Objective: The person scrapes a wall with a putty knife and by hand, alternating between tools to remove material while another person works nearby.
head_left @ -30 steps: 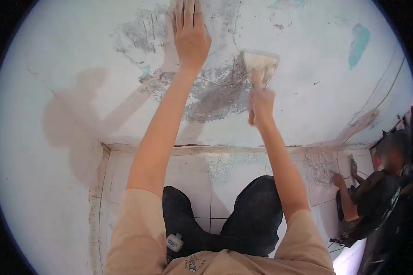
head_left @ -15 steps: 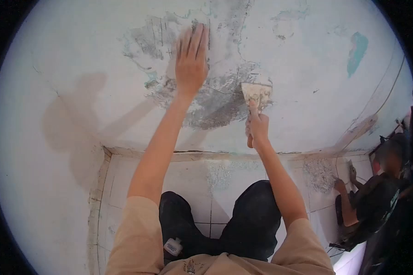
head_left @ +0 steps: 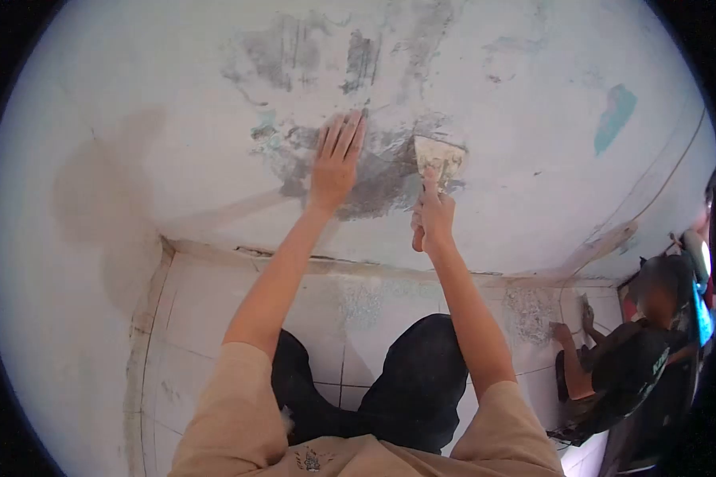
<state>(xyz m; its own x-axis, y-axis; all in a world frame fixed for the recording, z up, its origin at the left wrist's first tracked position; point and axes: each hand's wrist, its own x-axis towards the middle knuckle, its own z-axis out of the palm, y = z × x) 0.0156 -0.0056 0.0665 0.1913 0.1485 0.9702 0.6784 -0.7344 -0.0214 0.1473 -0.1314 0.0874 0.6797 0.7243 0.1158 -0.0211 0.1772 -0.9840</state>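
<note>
My left hand (head_left: 338, 163) lies flat on the wall, its fingers stretched upward over the lower part of a rough grey patch (head_left: 382, 187) where the paint is gone. Nothing shows in that hand, though its palm side is hidden. My right hand (head_left: 433, 215) is wrapped around the handle of a putty knife (head_left: 440, 156). The wide, plaster-smeared blade points up and sits against or very near the wall, at the right side of the grey patch.
White wall (head_left: 517, 199) with another bare grey area (head_left: 282, 52) higher up and a turquoise spot (head_left: 616, 118) at right. Below, a tiled floor (head_left: 199, 318) carries scattered flakes (head_left: 366, 302). A co-worker (head_left: 620, 358) crouches at the right, hands near the floor.
My left hand has slid down the wall from the upper grey area to the lower one. The putty knife stays near the same spot. The view has shifted slightly.
</note>
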